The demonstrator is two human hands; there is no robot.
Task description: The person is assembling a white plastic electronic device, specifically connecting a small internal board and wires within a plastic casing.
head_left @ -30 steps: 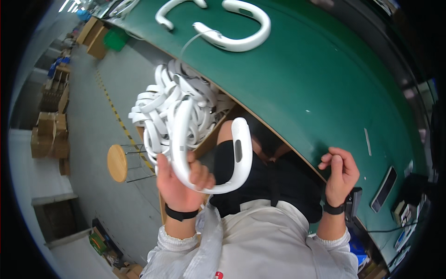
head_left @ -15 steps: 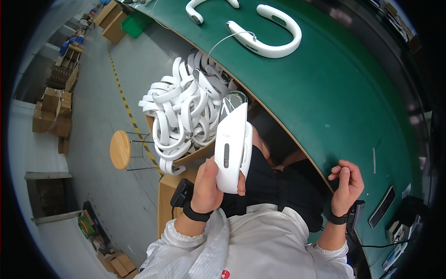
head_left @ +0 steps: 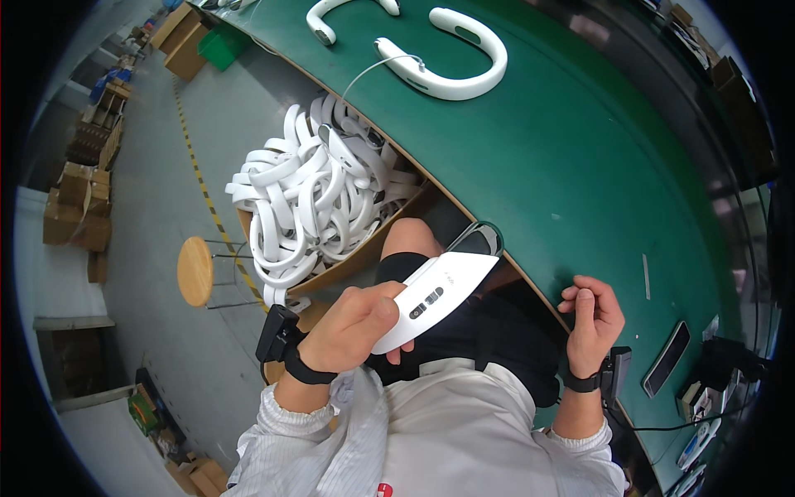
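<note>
My left hand (head_left: 348, 327) is closed around a white neck fan (head_left: 439, 291), thumb on top and fingertips underneath. The fan is held above my lap, its dark glossy rounded end tilted toward the far right, near the table edge. A dark oval panel with small buttons faces up on it. My right hand (head_left: 595, 323) rests at the edge of the green table (head_left: 563, 166), fingers loosely curled, thumb apart, nothing in it. To the left of the table, a cardboard box (head_left: 352, 277) is heaped with white neck fans (head_left: 302, 195).
On the far table lie a neck fan (head_left: 472, 87) with a white cable plugged in and another curved one (head_left: 319, 29). A phone (head_left: 667, 359) lies right of my right hand. A round wooden stool (head_left: 195, 271) stands on the floor left, near a yellow-black line (head_left: 199, 157).
My left hand has turned the neck fan, so its dark end now leans right and its button panel faces up more fully. My right hand stays at the table edge. The view has shifted slightly.
</note>
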